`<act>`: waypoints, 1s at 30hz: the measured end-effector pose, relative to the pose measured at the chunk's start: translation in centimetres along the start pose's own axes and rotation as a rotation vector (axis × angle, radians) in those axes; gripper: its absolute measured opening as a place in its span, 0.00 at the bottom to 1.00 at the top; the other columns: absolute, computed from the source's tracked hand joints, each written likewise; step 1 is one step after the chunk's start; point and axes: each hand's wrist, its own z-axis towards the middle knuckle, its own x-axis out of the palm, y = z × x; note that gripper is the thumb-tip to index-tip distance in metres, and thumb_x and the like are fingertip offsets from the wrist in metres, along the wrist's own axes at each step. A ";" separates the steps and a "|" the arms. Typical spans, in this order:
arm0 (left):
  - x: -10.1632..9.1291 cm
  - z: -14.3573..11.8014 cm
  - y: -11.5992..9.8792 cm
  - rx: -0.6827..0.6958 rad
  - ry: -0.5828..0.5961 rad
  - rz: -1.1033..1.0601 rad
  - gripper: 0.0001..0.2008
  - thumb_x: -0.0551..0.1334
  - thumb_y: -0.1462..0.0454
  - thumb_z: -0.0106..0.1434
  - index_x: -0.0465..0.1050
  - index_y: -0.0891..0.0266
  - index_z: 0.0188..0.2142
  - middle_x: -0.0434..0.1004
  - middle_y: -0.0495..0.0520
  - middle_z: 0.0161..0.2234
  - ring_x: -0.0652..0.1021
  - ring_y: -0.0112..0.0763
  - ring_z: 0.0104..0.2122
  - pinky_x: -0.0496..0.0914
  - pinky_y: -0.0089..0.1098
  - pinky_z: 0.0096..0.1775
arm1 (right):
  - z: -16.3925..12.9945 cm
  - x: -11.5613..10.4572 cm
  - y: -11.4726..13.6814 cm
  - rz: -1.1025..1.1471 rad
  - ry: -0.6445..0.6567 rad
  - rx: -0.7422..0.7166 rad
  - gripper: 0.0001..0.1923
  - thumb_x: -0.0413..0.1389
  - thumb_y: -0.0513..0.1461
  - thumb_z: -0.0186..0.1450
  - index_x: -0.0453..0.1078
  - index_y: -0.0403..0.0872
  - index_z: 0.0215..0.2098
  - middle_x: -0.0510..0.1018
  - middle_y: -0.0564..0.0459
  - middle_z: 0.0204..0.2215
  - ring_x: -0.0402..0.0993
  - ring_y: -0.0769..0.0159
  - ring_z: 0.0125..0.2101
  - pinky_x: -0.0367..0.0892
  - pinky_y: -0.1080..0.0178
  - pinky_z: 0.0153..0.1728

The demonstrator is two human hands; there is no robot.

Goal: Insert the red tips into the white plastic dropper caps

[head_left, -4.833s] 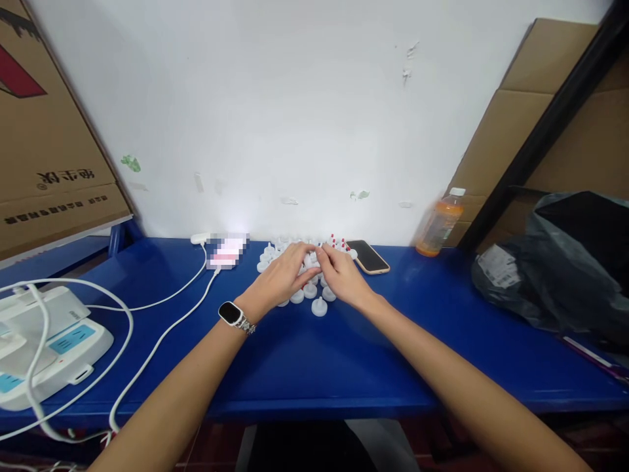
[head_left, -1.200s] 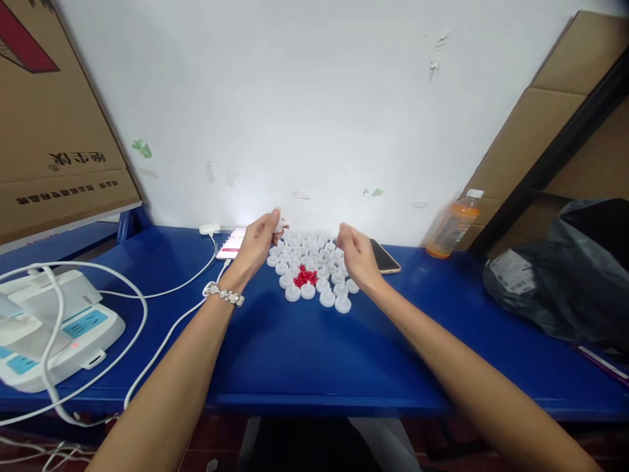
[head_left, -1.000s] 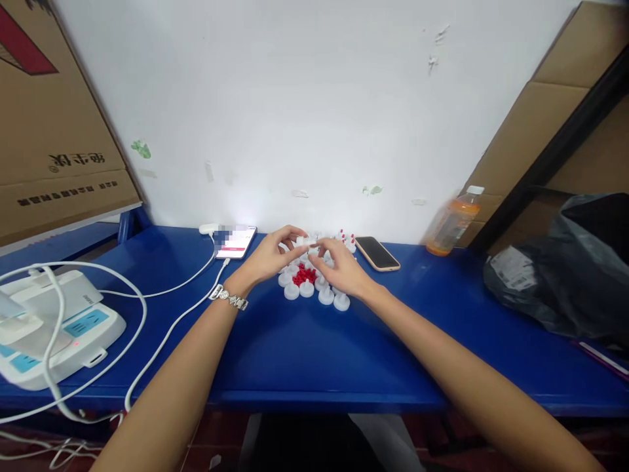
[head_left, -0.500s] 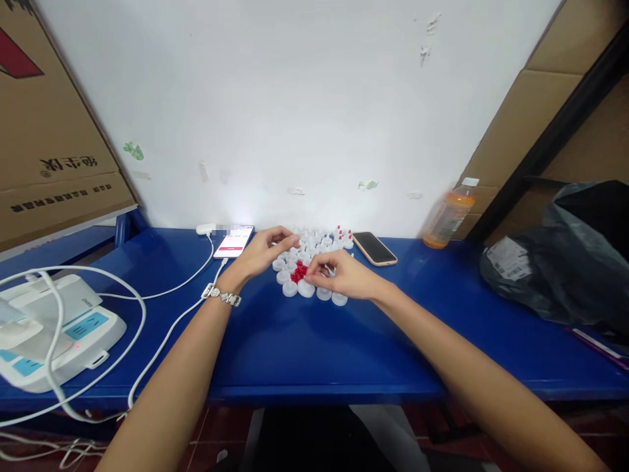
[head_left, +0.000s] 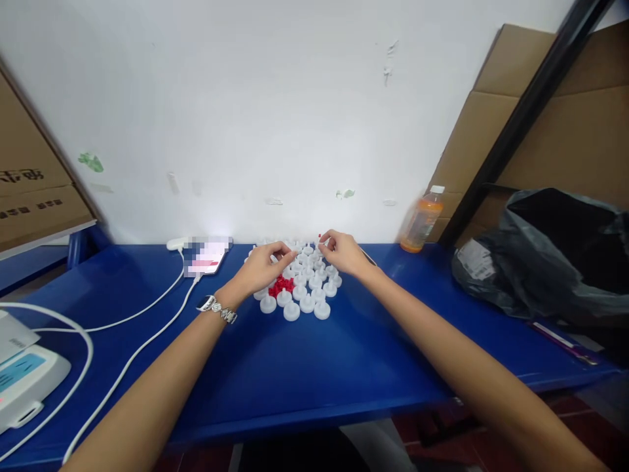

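Right hand (head_left: 344, 252) has lifted from the red pieces (head_left: 280, 286), pinching one; left hand (head_left: 263, 267) pinches among white caps (head_left: 307, 288), beside phone (head_left: 206, 255).

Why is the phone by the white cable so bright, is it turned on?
On. The phone lies flat on the blue table with its screen glowing bright white and pink, and the white cable runs to it.

The small round plastic caps (head_left: 301, 288) are white, and the heap of tiny plastic pieces (head_left: 280, 285) among them is red. The flat metal table (head_left: 304, 360) is deep blue. At 2 o'clock of the caps, the plastic drink bottle (head_left: 421, 226) is orange with a white lid. The cables (head_left: 147, 308) are white.
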 end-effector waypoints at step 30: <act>-0.1 -2.5 -0.6 0.132 -0.096 -0.055 0.17 0.59 0.54 0.68 0.66 0.57 0.53 0.75 0.53 0.39 0.76 0.33 0.39 0.70 0.33 0.39 | -3.2 2.7 5.8 0.747 0.056 0.009 0.22 0.52 0.53 0.65 0.57 0.49 0.22 0.60 0.60 0.17 0.55 0.71 0.20 0.53 0.65 0.23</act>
